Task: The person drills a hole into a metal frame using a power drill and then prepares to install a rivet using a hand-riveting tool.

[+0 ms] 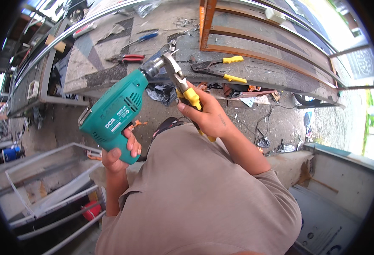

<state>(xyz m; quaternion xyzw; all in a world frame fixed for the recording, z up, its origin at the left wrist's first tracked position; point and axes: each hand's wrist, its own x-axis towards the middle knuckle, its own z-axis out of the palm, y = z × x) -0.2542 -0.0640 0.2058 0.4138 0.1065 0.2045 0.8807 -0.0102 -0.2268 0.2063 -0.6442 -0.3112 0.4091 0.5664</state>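
My left hand (121, 151) had its fingers curled round the grip of a green power drill (110, 110), raised before the workbench (78, 63). Red-handled pliers (132, 58) and a blue-handled screwdriver (148, 37) lay behind the drill's keyed chuck (153, 66). Yellow-and-black-handled pliers (190, 96) met the chuck's front end, their handles enclosed by my right hand (208, 114). Yellow-handled snips (205, 66) lay spread near a brown metal frame (205, 29).
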